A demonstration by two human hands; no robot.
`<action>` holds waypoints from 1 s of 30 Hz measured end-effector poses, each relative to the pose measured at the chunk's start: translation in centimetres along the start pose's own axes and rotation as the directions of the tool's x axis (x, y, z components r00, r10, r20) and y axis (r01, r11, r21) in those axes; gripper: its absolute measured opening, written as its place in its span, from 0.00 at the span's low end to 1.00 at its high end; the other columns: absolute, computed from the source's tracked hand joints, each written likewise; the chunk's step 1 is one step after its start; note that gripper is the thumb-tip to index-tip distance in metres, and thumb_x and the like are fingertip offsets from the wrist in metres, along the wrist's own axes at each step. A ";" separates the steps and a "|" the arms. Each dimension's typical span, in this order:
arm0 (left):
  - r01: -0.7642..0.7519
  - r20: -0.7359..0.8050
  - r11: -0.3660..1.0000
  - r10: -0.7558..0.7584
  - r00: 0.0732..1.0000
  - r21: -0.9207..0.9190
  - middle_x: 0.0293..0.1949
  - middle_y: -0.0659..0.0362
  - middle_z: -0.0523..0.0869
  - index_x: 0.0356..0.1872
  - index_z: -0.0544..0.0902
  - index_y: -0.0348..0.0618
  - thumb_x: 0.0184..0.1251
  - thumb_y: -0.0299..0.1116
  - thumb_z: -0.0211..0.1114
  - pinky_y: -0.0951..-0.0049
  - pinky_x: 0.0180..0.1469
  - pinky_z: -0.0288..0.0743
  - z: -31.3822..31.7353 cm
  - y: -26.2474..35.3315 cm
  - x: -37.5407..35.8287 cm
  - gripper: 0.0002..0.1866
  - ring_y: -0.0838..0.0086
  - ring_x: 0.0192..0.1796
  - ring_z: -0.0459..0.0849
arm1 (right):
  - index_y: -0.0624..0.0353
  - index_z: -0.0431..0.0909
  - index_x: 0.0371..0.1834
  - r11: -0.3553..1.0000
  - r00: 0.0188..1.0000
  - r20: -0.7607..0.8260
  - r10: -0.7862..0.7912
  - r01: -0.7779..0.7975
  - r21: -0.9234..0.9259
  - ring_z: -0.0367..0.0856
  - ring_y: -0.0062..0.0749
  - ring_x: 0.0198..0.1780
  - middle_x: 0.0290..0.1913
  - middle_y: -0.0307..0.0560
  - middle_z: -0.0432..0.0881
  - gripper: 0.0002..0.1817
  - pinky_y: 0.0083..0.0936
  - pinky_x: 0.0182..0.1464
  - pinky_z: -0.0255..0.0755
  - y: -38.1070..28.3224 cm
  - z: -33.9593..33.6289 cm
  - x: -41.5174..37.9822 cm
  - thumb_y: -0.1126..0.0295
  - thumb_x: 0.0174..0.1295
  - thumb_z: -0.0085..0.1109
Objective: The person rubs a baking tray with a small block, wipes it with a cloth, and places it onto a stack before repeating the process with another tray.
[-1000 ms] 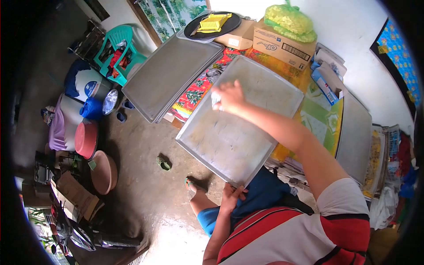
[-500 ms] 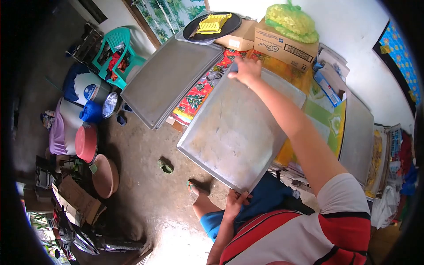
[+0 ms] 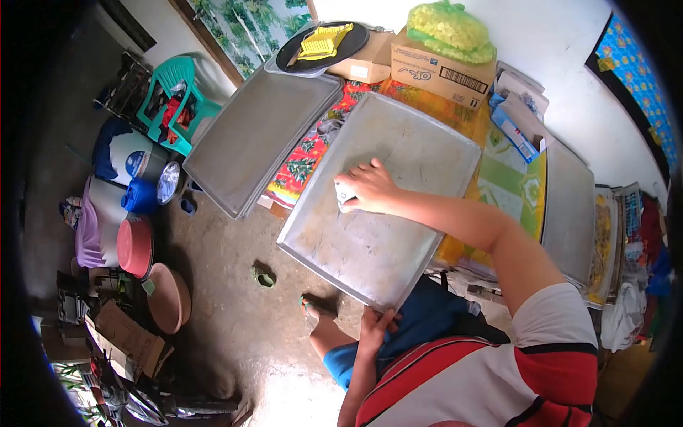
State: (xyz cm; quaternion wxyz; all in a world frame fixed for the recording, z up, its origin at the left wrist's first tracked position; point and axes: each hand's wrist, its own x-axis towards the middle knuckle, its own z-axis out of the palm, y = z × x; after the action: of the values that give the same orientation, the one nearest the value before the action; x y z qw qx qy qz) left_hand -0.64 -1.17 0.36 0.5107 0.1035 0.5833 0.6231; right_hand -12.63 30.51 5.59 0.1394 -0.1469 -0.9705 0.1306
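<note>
A large metal baking tray with a low raised rim lies tilted across the table edge toward my body. My left hand grips its near corner, fingers wrapped at the rim. Over the middle of the tray is my right hand, closed around a small white piece with a dark mark; most of it is hidden by my fingers, and I cannot tell its kind. Dark scuffs and brownish stains show on the tray's surface. Left of it, a stack of similar trays rests on the table.
A patterned tablecloth shows between the trays. At the back are cardboard boxes, a green bag of yellow pieces and a black round tray. Basins, a green chair and a clog stand on the floor.
My right hand has moved from the tray's far edge down to its middle, and the white piece now shows in it. My left hand stays at the near corner. The view has shifted slightly.
</note>
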 end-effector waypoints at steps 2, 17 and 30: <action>-0.001 -0.022 1.000 0.001 1.000 0.000 0.33 0.48 0.86 0.54 0.69 0.28 0.69 0.27 0.61 0.74 0.29 0.78 -0.1 0.1 -0.3 0.18 0.72 0.25 0.83 | 0.40 0.79 0.53 0.996 0.999 0.003 0.032 -0.032 0.079 0.78 0.38 0.54 0.46 0.42 0.84 0.35 0.47 0.60 0.57 0.9 -2.1 -2.4 0.43 0.38 0.75; -0.060 0.001 0.998 0.060 0.998 -0.027 0.32 0.47 0.86 0.53 0.69 0.27 0.69 0.26 0.60 0.74 0.28 0.80 1.2 1.0 -0.5 0.16 0.71 0.25 0.83 | 0.46 0.77 0.56 0.859 0.858 -0.217 0.465 -0.497 -0.122 0.78 0.42 0.58 0.52 0.46 0.83 0.34 0.55 0.61 0.59 8.9 -7.9 -11.1 0.41 0.49 0.68; -0.079 -0.030 0.996 0.078 0.997 -0.035 0.33 0.47 0.86 0.53 0.66 0.29 0.70 0.27 0.61 0.75 0.27 0.79 1.4 0.3 -0.7 0.18 0.72 0.24 0.82 | 0.45 0.78 0.55 0.941 0.935 -0.108 0.337 -0.339 -0.004 0.80 0.43 0.53 0.50 0.47 0.83 0.36 0.48 0.59 0.59 4.2 -5.5 -12.6 0.37 0.46 0.68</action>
State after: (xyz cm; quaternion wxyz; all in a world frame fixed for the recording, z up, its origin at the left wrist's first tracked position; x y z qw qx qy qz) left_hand 0.51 -0.75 1.34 0.4791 0.1081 0.5749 0.6544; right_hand 1.66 31.55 6.53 0.1645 -0.3197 -0.9235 0.1334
